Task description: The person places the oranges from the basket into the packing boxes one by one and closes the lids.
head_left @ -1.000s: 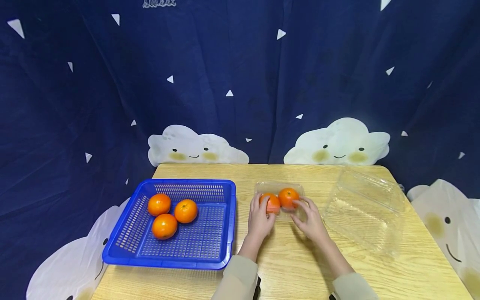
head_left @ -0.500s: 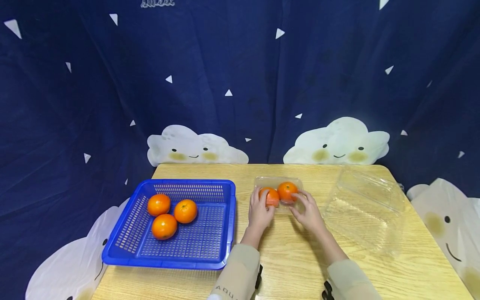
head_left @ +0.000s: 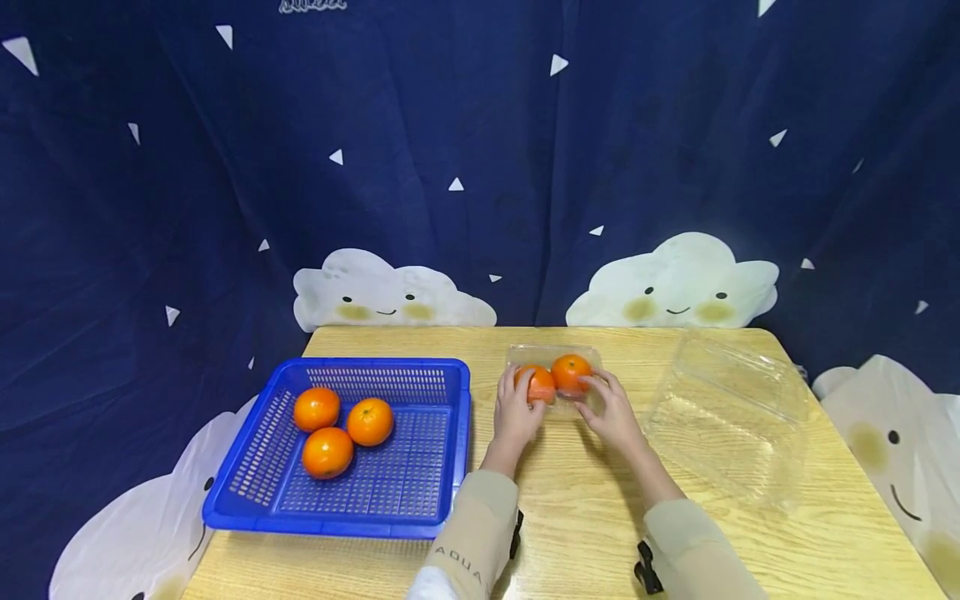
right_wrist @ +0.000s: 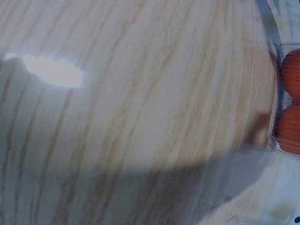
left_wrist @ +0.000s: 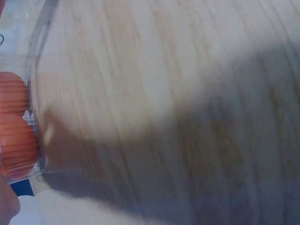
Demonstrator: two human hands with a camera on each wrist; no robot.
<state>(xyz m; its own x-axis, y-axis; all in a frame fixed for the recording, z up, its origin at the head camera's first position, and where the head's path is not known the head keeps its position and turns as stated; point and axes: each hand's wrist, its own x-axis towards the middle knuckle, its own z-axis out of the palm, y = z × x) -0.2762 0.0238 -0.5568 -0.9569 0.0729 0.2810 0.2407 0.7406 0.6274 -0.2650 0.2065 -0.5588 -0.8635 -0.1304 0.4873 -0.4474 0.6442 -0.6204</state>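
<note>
A small clear plastic box (head_left: 525, 353) with two oranges in it is on the table in the head view. My left hand (head_left: 516, 418) grips its left end, fingers curled over beside the left orange (head_left: 542, 387), thumb at the near side. My right hand (head_left: 617, 419) holds the right end, its fingertips by the right orange (head_left: 572, 372). In the left wrist view, ribbed clear wall covers the oranges (left_wrist: 18, 146), and part of a thumb (left_wrist: 6, 202) shows below the corner. The right wrist view shows the box's oranges (right_wrist: 290, 127) at its right edge, with no fingers visible.
A blue basket (head_left: 337, 528) holding three oranges (head_left: 327, 452) stands left of my hands. To the right lie larger clear plastic containers (head_left: 731, 425), hard to tell apart. Behind the wooden table (head_left: 585, 517) hangs a dark blue curtain (head_left: 510, 125).
Both hands have moved forward over the table, away from me, with the box and its two oranges between them. The basket and the clear containers at the right stay put.
</note>
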